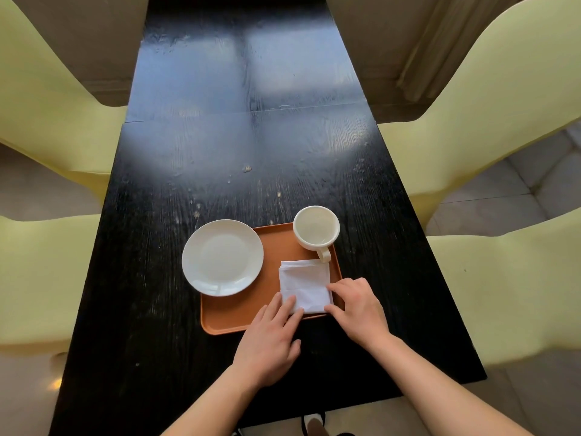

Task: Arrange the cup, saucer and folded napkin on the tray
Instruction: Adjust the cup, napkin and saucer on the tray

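Observation:
An orange tray [239, 316] lies on a black table. A white saucer [222, 257] rests over the tray's left edge, partly off it. A cream cup [316, 228] stands at the tray's far right corner, its handle pointing toward me. A folded white napkin [303, 283] lies flat on the tray's right side. My left hand [272, 338] presses flat fingertips on the napkin's near left corner. My right hand [358, 306] touches the napkin's right edge with fingertip and thumb.
The black wooden table [245, 158] stretches away from me. Pale yellow chairs flank it: two on the left [47, 99], two on the right [490, 121]. A curtain [430, 45] hangs at the far right.

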